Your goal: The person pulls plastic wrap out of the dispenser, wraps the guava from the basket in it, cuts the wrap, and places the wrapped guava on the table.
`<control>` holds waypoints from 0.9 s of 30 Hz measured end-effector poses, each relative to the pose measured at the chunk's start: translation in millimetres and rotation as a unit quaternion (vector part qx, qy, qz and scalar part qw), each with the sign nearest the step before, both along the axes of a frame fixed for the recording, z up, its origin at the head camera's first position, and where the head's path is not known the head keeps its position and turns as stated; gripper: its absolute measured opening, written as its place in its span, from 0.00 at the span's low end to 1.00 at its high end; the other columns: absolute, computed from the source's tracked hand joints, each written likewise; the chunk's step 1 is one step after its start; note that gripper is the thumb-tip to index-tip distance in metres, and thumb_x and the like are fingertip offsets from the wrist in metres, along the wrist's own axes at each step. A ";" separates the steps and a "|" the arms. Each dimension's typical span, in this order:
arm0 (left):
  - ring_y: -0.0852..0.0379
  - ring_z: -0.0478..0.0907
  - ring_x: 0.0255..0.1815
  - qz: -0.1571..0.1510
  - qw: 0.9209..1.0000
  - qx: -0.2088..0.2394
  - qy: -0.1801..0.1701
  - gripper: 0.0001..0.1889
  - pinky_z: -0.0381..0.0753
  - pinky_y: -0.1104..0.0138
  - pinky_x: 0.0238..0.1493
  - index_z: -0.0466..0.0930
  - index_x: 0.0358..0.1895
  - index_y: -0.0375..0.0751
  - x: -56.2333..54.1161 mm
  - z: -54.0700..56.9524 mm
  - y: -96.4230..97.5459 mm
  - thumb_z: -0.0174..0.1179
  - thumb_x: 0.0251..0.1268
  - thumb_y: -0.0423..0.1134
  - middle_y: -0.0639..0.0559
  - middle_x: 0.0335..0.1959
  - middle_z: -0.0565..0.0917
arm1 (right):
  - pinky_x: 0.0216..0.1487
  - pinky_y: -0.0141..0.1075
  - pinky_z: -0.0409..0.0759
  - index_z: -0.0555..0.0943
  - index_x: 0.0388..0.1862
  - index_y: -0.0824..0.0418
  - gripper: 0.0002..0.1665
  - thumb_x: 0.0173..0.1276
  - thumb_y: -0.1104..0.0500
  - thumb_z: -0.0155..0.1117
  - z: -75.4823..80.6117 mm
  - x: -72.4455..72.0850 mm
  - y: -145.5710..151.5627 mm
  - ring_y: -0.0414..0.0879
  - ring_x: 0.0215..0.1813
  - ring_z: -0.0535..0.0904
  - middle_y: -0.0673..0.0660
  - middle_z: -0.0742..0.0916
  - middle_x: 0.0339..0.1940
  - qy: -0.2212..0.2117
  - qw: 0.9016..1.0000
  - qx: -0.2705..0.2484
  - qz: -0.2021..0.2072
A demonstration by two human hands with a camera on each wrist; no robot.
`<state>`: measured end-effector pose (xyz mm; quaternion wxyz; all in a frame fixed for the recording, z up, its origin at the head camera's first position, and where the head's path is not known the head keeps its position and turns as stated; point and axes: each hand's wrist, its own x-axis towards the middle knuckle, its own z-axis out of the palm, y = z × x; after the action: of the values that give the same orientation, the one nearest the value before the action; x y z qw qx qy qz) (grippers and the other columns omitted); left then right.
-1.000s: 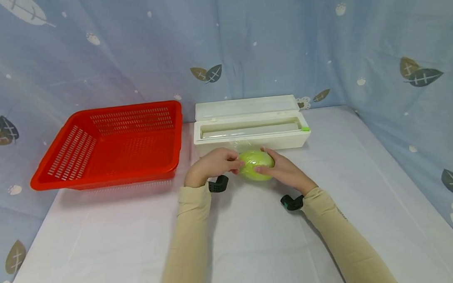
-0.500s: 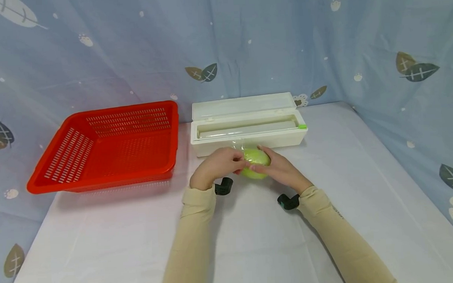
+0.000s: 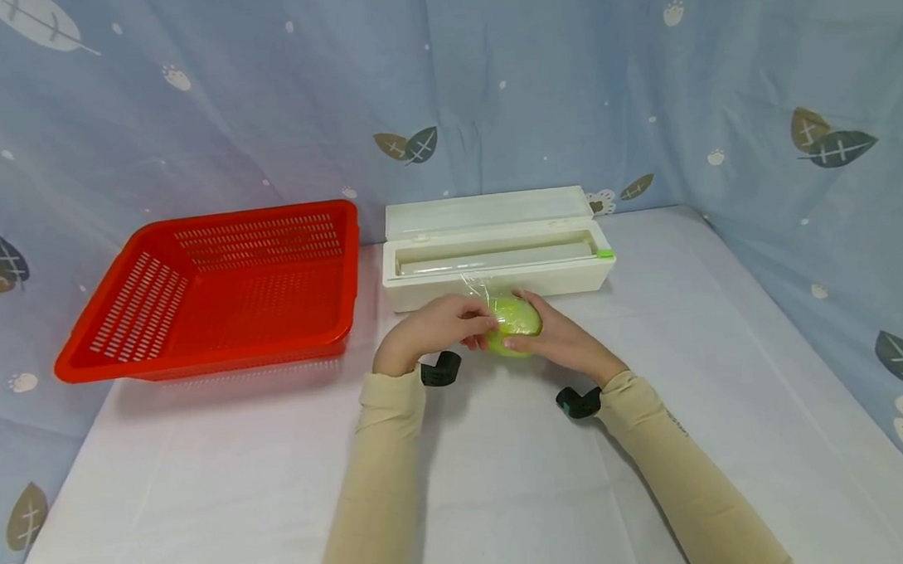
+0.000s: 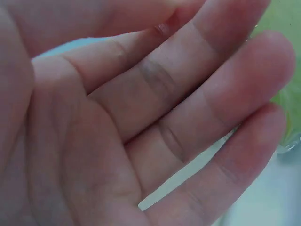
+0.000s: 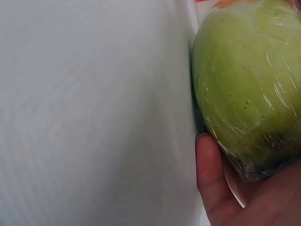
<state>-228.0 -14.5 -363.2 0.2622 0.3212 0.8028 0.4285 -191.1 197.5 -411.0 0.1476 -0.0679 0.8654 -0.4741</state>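
A green, speckled oval fruit (image 3: 514, 320) in clear cling film sits in front of the white box in the head view. My right hand (image 3: 565, 336) grips it from the right, fingers behind and thumb in front. The right wrist view shows the fruit's dark, dimpled end (image 5: 275, 141) under shiny film, close to my palm. My left hand (image 3: 445, 324) is at the fruit's left side, thumb and forefinger pinching cling film (image 3: 476, 287), a loose flap of which stands up behind. In the left wrist view, several of the left fingers (image 4: 254, 75) reach the fruit's side.
Behind the hands stands a long white cling film box (image 3: 415, 296), lid raised, with a roll (image 3: 495, 259) inside and a green tab (image 3: 605, 253) at its right end. A red slotted basket (image 3: 326, 336) is to the left. A patterned curtain (image 3: 265, 89) backs the white-covered table (image 3: 518, 487).
The film flap above my left hand shows larger and more upright. My right thumb has shifted slightly on the fruit, which stays in about the same place. The head view has shifted slightly.
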 end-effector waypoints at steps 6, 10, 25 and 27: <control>0.50 0.79 0.28 0.038 0.995 0.079 -0.042 0.11 0.78 0.63 0.36 0.79 0.33 0.37 -7.0 -7.7 -9.8 0.53 0.63 0.41 0.45 0.26 0.81 | 0.59 0.52 0.58 0.48 0.70 0.45 0.57 0.46 0.34 0.65 1.3 0.6 -0.6 0.49 0.63 0.60 0.50 0.60 0.67 -0.003 1.000 -0.011 -0.003; 0.50 0.78 0.27 0.104 0.991 0.078 -0.039 0.13 0.78 0.64 0.35 0.78 0.28 0.37 -8.8 -9.0 -17.9 0.56 0.61 0.44 0.44 0.24 0.80 | 0.59 0.53 0.58 0.48 0.69 0.45 0.55 0.47 0.34 0.64 1.0 0.8 0.0 0.49 0.63 0.59 0.50 0.60 0.67 -0.009 1.000 -0.018 0.000; 0.46 0.75 0.39 0.088 0.994 0.010 -0.067 0.25 0.77 0.58 0.37 0.72 0.52 0.38 -14.7 -29.0 -16.9 0.54 0.59 0.53 0.47 0.42 0.77 | 0.57 0.53 0.59 0.50 0.69 0.46 0.50 0.52 0.39 0.64 1.3 0.4 2.6 0.50 0.61 0.61 0.52 0.64 0.64 -0.016 0.999 -0.038 0.014; 0.42 0.74 0.39 0.068 0.994 0.034 -0.082 0.23 0.76 0.54 0.39 0.72 0.52 0.36 -11.4 -25.4 -15.7 0.54 0.61 0.49 0.46 0.42 0.76 | 0.57 0.53 0.59 0.50 0.69 0.45 0.50 0.52 0.39 0.64 0.8 0.5 3.3 0.50 0.62 0.60 0.52 0.63 0.64 -0.018 0.999 -0.040 0.016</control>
<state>-239.4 -30.2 -388.6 0.2861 0.2389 0.7836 0.4971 -190.6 200.9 -410.1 0.1676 -0.0789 0.8416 -0.5074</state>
